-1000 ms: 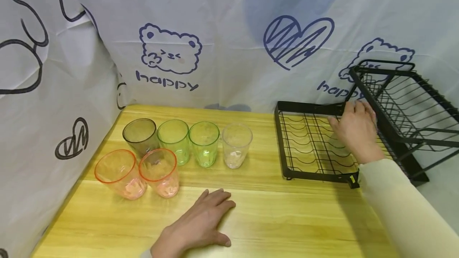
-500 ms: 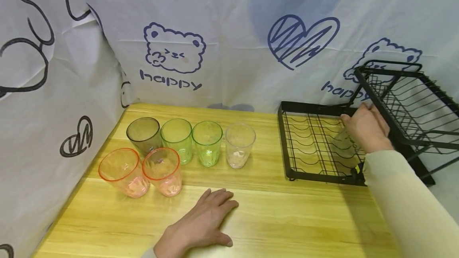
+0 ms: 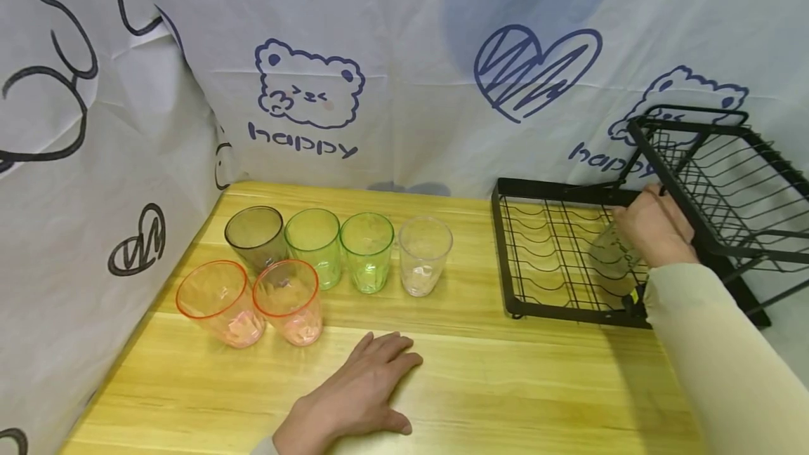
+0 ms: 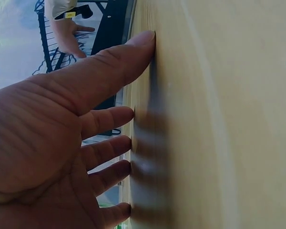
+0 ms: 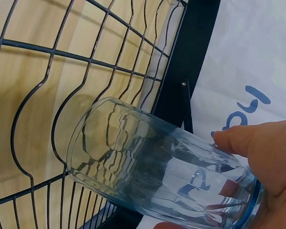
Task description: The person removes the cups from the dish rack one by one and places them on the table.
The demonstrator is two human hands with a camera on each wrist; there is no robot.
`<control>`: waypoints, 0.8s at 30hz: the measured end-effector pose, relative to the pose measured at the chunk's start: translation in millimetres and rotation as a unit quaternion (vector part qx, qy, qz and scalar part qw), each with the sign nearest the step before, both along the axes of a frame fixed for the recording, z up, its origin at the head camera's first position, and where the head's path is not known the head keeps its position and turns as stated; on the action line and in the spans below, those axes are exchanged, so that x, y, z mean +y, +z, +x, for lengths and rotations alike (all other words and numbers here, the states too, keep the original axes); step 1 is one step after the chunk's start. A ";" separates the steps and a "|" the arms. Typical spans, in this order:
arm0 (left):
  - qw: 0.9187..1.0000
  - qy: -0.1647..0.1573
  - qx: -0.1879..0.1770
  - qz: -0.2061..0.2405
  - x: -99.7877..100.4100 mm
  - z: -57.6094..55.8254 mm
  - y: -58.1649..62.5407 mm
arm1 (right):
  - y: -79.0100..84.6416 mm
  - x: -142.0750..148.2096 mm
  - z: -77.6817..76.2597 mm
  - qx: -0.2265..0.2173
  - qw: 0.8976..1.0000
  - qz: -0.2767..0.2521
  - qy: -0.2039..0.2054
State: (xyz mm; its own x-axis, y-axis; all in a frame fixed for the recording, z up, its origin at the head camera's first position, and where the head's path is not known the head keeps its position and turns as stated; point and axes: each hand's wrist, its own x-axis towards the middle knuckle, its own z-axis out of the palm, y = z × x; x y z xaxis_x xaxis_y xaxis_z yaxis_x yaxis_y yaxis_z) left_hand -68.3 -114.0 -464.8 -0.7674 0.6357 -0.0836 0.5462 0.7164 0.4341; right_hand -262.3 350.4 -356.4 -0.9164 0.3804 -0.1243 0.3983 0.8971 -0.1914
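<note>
My right hand (image 3: pixel 657 227) grips a clear, slightly bluish glass (image 5: pixel 148 157) near its base, thumb on one side. The glass is tilted, mouth down against the wavy wires of the black dish rack's lower tier (image 3: pixel 537 251); whether the rim touches the wires I cannot tell. In the head view the hand partly covers this glass (image 3: pixel 609 251). My left hand (image 3: pixel 354 392) lies palm down, fingers spread, its fingertips on the table, holding nothing. Ahead of it stand two orange-rimmed glasses (image 3: pixel 292 300), two green glasses (image 3: pixel 366 251), a dark grey glass (image 3: pixel 255 237) and a clear glass (image 3: pixel 425 255).
The rack's upper tier (image 3: pixel 739 181) rises at an angle above my right hand, close to it. Its lower frame sits at the table's back right. White printed cloth (image 3: pixel 430 90) hangs behind and along the left side. The wooden table (image 3: pixel 493 385) stretches in front.
My right hand has shifted slightly right and turned with the clear glass, which now shows more on the lower tier. The head view has panned a little. My left hand stays put.
</note>
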 end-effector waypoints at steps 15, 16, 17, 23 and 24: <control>1.000 0.001 -0.008 0.005 0.2 -0.2 0.2 | -1.0 3.9 3.1 0.010 1.000 -0.007 0.007; 1.000 0.002 -0.008 0.005 0.2 -0.2 0.2 | -1.2 4.0 3.1 0.009 1.000 -0.007 0.007; 1.000 0.002 -0.008 0.005 0.2 -0.2 0.2 | -1.4 4.1 3.1 0.011 1.000 -0.005 0.008; 1.000 0.002 -0.004 0.003 0.4 0.2 0.2 | -2.9 2.0 0.7 0.022 0.999 0.020 0.025; 1.000 0.002 -0.004 0.003 0.4 0.3 0.2 | -3.2 1.0 -0.2 0.021 0.999 0.024 0.026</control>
